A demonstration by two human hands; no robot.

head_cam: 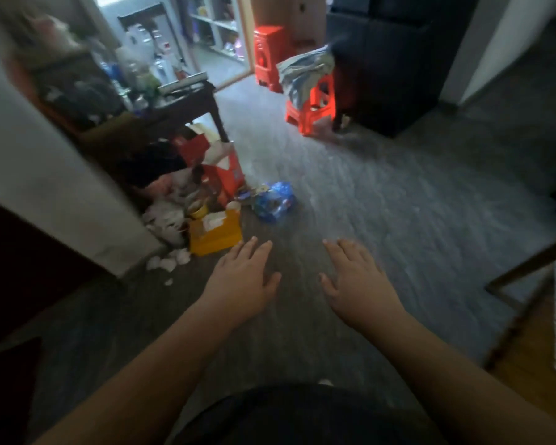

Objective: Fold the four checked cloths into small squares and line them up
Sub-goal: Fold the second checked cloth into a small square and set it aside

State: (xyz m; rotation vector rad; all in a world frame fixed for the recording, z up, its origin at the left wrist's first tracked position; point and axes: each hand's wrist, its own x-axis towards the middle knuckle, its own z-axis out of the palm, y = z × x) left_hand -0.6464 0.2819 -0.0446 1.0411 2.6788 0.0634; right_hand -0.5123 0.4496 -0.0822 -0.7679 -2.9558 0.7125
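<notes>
My left hand (pixel 243 277) and my right hand (pixel 357 277) are stretched out in front of me, palms down, fingers spread, over a grey floor (pixel 382 203). Neither hand holds anything. No checked cloth shows in this view. A crumpled grey-blue cloth (pixel 305 73) lies on an orange plastic stool (pixel 312 110) far ahead; its pattern is too blurred to tell. The picture is blurred by motion.
Clutter sits at the left by a white wall: a yellow box (pixel 214 234), red cartons (pixel 222 175), a blue plastic bag (pixel 275 200), white scraps. A dark table (pixel 187 107) holds bottles. Another orange stool (pixel 268 56), a dark cabinet (pixel 395 65), and a wooden frame (pixel 523 284) stand around.
</notes>
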